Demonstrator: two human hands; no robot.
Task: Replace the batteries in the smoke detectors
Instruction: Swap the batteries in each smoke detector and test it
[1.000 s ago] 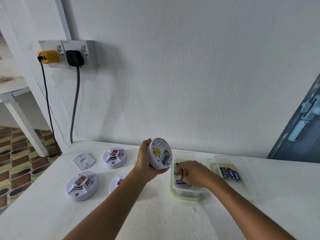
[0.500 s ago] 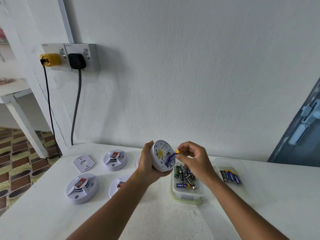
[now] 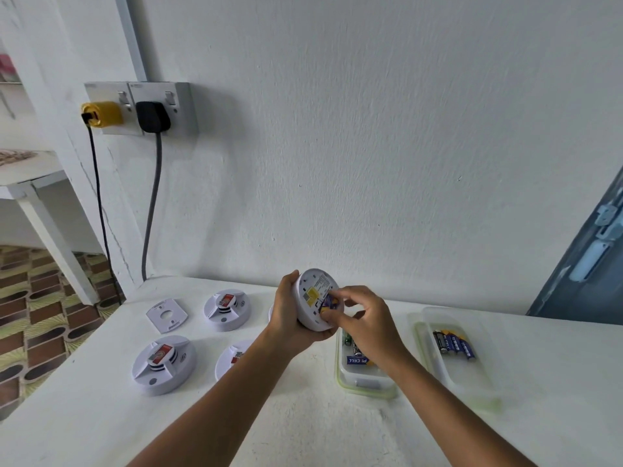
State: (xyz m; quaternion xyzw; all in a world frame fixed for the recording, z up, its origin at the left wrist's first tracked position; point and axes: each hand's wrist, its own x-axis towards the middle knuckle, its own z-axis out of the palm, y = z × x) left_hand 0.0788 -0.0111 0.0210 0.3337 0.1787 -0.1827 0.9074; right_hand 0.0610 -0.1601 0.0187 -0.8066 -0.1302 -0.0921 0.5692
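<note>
Nearest the camera, both forearms reached out over the white table [image 3: 303, 429]. The left hand [image 3: 286, 318] gripped the detector [image 3: 317, 299] by its rim from the left, holding it clear of the table with its open back tilted toward the right hand [image 3: 362, 318]. That right hand lay just right of and below the battery bay, its thumb and forefinger bent in against a blue and yellow battery [image 3: 328, 302] sitting in or at the bay. The battery's long axis seemed to run slantwise across the back, from upper right to lower left, though the fingers hid most of it, so whether it was fully seated could not be told. The coming push would likely go leftward and inward, against the left palm's support.

Under the right wrist stood a tub [image 3: 362, 382] of loose batteries, and to its right a second tub [image 3: 472, 375] held a row of four. Farther left, three more detectors [image 3: 164, 364] lay on the table with a mounting plate [image 3: 166, 315] beyond them, all well apart from the hands.
</note>
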